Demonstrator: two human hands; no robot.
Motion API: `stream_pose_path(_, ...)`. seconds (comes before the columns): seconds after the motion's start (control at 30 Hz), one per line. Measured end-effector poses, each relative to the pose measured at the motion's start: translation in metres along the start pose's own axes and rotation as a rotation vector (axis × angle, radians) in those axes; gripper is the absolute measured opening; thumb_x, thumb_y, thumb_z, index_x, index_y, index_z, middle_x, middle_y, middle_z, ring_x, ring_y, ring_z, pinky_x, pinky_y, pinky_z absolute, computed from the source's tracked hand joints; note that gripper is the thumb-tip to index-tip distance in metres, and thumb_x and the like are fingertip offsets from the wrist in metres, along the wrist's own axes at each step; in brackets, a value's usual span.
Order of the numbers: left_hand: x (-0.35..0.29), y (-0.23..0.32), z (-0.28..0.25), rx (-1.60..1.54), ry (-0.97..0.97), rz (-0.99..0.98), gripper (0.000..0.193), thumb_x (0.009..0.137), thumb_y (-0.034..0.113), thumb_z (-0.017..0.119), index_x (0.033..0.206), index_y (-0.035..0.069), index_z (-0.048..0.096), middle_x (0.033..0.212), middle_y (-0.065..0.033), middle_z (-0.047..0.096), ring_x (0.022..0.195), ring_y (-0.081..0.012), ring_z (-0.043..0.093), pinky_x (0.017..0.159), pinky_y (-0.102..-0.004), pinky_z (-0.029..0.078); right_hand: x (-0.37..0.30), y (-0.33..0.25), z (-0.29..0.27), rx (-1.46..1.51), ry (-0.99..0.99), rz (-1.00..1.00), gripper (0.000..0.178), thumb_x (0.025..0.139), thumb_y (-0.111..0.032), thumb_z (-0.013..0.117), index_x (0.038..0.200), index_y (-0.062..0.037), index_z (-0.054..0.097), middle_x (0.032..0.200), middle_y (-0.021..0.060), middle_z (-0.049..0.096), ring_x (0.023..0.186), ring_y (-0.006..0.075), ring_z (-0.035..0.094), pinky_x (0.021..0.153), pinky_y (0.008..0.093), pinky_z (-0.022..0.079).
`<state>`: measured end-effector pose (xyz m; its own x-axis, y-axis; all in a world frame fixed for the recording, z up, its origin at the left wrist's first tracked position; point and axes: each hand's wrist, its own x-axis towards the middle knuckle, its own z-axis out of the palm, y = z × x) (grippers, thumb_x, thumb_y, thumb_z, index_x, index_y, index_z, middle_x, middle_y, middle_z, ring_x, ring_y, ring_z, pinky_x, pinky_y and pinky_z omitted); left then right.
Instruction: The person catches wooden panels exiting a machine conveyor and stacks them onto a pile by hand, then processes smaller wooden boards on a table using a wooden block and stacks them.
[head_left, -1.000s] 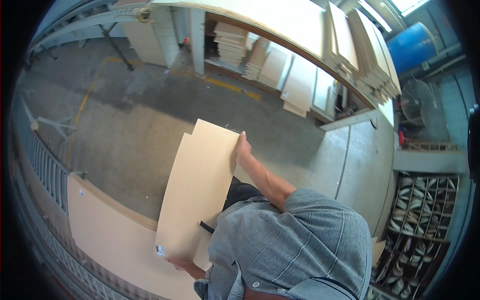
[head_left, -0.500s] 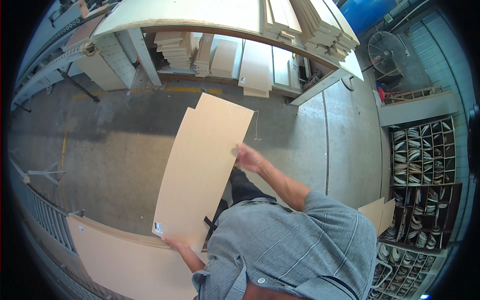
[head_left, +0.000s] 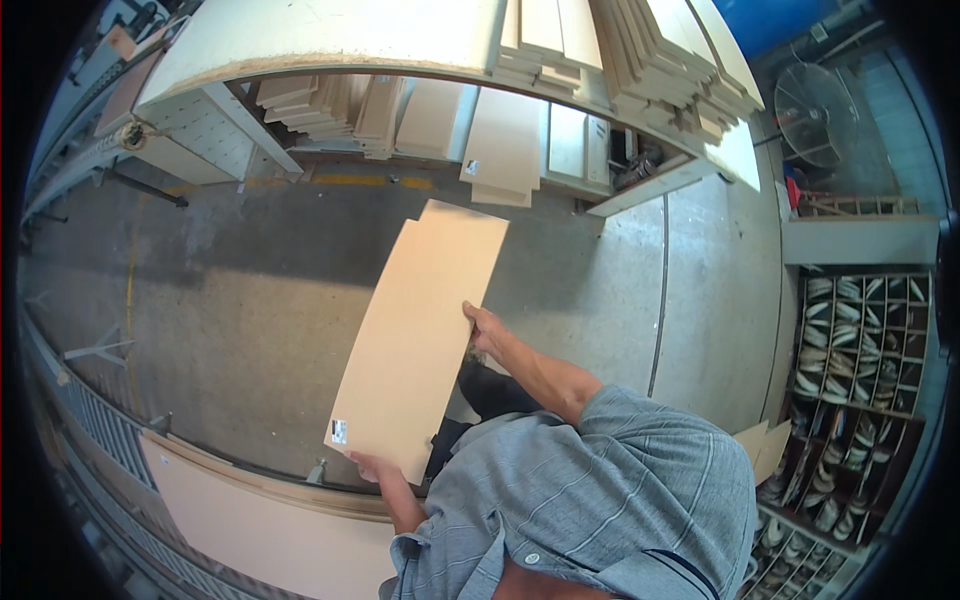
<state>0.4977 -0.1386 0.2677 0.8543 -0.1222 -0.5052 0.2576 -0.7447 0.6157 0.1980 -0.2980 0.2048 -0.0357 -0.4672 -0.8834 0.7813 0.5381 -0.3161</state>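
Observation:
A long light-wood panel, with a notch at its far left corner and a small label near its left lower corner, is held up in front of me. My right hand grips its right edge around the middle, thumb on the face and the other fingers hidden behind. At the near end, my left hand holds the bottom edge close to the label, its fingers partly hidden by the board. Below the left hand, larger wooden boards lean in a stack.
Ahead stands a workbench with stacked boards on top and more panels on its lower shelf. A compartment rack of rolled strips lines the right, below a floor fan. Metal rails run at left.
The panel has shifted slightly right and tilts differently, both hands still on it. My right hand now closes more firmly on its edge. The view has turned a little.

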Motion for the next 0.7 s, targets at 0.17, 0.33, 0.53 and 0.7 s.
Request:
stream_pose_path(0.17, -0.029, 0.016, 0.094, 0.105, -0.065, -0.014, 0.073, 0.094, 0.056, 0.047, 0.109, -0.015, 0.061, 0.110, -0.0245, 0.065, 0.094, -0.0353, 0.066, 0.079, -0.0434, 0.055, 0.057, -0.073, -0.033, 0.006, 0.053, -0.068, 0.040, 0.097, -0.025, 0.056, 0.124, 0.0037, 0.050, 0.121, 0.0162, 0.059, 0.108, 0.0307, 0.060, 0.093, 0.0452, 0.050)
stream_pose_path(0.33, -0.045, 0.025, 0.199, 0.010, -0.125, 0.041, 0.065, 0.094, 0.050, 0.051, 0.107, -0.013, 0.062, 0.105, -0.0239, 0.067, 0.089, -0.0345, 0.067, 0.075, -0.0425, 0.055, 0.117, -0.162, -0.031, -0.048, 0.192, -0.123, 0.039, 0.097, -0.023, 0.057, 0.124, 0.0037, 0.049, 0.120, 0.0143, 0.059, 0.108, 0.0290, 0.060, 0.093, 0.0415, 0.050)
stream_pose_path(0.53, -0.112, 0.051, 0.363, -0.368, -0.262, -0.069, 0.059, 0.092, 0.049, 0.058, 0.096, -0.010, 0.062, 0.093, -0.0218, 0.068, 0.077, -0.0302, 0.066, 0.069, -0.0383, 0.054, 0.224, -0.292, -0.067, -0.042, -0.035, -0.329, 0.036, 0.096, -0.019, 0.057, 0.127, -0.0018, 0.049, 0.117, 0.0117, 0.060, 0.103, 0.0266, 0.061, 0.090, 0.0420, 0.052)
stream_pose_path(0.7, -0.147, 0.030, 0.492, -0.104, -0.147, -0.063, 0.059, 0.087, 0.053, 0.063, 0.087, -0.007, 0.059, 0.085, -0.0210, 0.066, 0.072, -0.0289, 0.063, 0.069, -0.0387, 0.052, 0.346, -0.372, -0.124, -0.100, -0.005, -0.290, 0.035, 0.096, -0.015, 0.055, 0.129, -0.0052, 0.049, 0.115, 0.0098, 0.061, 0.103, 0.0253, 0.061, 0.090, 0.0403, 0.052)
